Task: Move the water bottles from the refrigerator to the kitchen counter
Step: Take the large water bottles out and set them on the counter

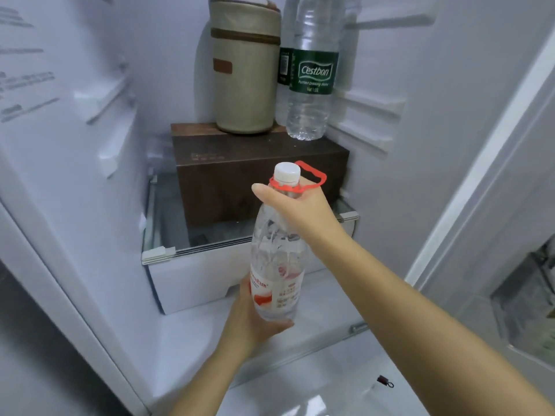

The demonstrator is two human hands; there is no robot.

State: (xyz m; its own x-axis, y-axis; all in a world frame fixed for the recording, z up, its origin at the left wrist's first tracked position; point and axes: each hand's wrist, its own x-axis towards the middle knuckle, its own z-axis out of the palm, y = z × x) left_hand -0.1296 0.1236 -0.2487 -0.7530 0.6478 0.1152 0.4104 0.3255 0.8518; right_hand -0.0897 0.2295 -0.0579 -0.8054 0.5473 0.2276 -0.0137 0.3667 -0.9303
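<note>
The big water bottle [277, 265] with the red label is held nearly upright in the open refrigerator [75, 145], in front of the glass shelf [168, 253] and the white drawer [192, 283] under it, touching neither as far as I can tell. The right hand [300, 211] is curled round its shoulder just below the white cap [287, 172], beside the red carry loop [312, 178] rather than through it; the left hand [252, 322] cups the base from below. The bottle looks full and heavy, and a chilled one may be damp, so the likeliest trouble is a slip at the smooth shoulder if the left hand lets go too soon. Swinging it out carelessly could also knock its base against the shelf edge. Farther in, two more bottles stand on a brown box [255, 175]: one with a green label [312, 70] at the box's front right edge, another [285, 64] just behind it. A tan zipped pouch [244, 70] stands tight beside them. Reaching for these later risks toppling the front bottle off the box or dragging the pouch along. The bench is not in view, so the carrying path cannot be judged.
</note>
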